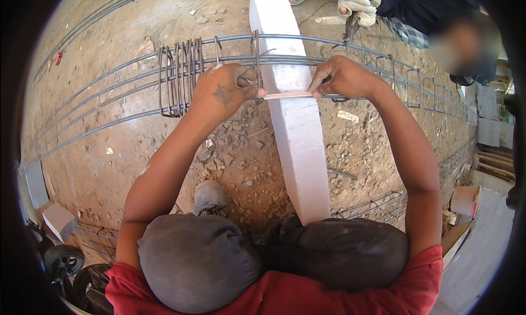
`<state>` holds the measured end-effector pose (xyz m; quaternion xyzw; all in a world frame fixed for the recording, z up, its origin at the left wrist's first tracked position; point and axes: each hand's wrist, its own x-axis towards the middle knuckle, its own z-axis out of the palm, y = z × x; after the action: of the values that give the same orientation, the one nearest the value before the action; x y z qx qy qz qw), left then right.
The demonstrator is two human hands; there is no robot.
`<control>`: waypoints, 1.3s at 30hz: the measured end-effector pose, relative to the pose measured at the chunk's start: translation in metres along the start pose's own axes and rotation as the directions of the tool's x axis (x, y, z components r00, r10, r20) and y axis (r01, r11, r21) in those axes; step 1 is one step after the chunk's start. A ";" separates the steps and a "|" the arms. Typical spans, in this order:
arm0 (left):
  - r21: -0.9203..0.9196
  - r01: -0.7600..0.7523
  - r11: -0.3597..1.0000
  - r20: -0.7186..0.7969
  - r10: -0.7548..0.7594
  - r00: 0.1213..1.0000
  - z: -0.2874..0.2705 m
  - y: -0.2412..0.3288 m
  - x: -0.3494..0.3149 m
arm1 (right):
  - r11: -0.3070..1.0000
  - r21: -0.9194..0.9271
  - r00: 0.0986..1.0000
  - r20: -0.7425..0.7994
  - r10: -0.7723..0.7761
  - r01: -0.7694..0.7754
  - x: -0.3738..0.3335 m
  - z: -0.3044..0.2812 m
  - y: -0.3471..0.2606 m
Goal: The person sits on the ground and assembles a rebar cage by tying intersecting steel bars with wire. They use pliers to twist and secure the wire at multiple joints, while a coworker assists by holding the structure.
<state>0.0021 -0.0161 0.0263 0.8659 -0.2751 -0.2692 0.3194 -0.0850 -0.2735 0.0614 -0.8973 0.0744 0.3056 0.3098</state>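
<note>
A thin pale strip with reddish lines (290,95) lies level across a white block-like beam (298,145), along the near bar of a rebar cage (329,60). My left hand (227,91) pinches its left end, with fingers beside a rusty stirrup (256,54). At the strip's other end, the thumb and fingers of my right hand (342,79) are closed on it. Several rusty stirrups (181,76) are bunched on the bars left of my left hand. I cannot tell exactly what kind of thing the strip is.
Across the cage, a co-worker's gloved hand (359,8) holds a dark tool (350,29) by a stirrup. Stony dirt ground (230,145) lies under the bars. A wheel (63,258) stands at lower left, and a reddish block (466,200) at right.
</note>
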 end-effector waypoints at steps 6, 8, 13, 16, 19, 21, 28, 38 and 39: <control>0.035 0.024 0.999 0.050 -0.026 0.998 0.003 0.001 0.000 | 0.999 0.007 0.999 -0.019 -0.033 0.033 0.002 0.004 0.005; 0.039 0.039 0.998 0.057 -0.041 0.998 0.004 0.000 0.002 | 0.999 -0.004 0.996 -0.074 -0.049 0.048 -0.005 0.004 0.004; 0.045 0.028 0.999 0.044 -0.030 0.999 0.004 -0.001 0.001 | 0.991 -0.131 0.995 -0.101 0.022 -0.035 -0.063 -0.005 -0.007; 0.051 0.032 0.998 0.036 -0.033 0.999 0.004 -0.002 0.000 | 0.977 -0.172 0.992 -0.018 0.122 -0.123 -0.090 -0.001 -0.016; 0.072 0.047 0.996 0.059 -0.051 0.997 0.004 -0.002 0.002 | 0.979 0.183 0.978 -0.169 0.122 -0.091 -0.069 0.014 -0.026; 0.074 0.040 0.996 0.073 -0.046 0.996 0.006 -0.002 0.002 | 0.846 0.520 0.962 -0.151 0.227 -0.118 -0.039 0.027 -0.034; 0.097 -0.071 0.993 -0.038 0.075 0.996 0.007 -0.007 -0.006 | 0.440 0.898 0.948 -0.149 0.280 0.011 0.035 0.066 -0.070; 0.230 -0.003 0.973 -0.008 0.005 1.000 0.006 -0.003 -0.006 | 0.396 0.761 0.716 -0.635 0.292 0.513 -0.006 0.028 -0.078; 0.217 -0.030 0.976 -0.005 0.032 0.999 0.007 -0.005 -0.005 | 0.358 0.714 0.690 -0.691 0.216 0.602 -0.019 0.013 -0.078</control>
<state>-0.0043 -0.0122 0.0200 0.8923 -0.3150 -0.2291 0.2284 -0.0814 -0.2049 0.1044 -0.6123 0.2205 -0.1900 0.7351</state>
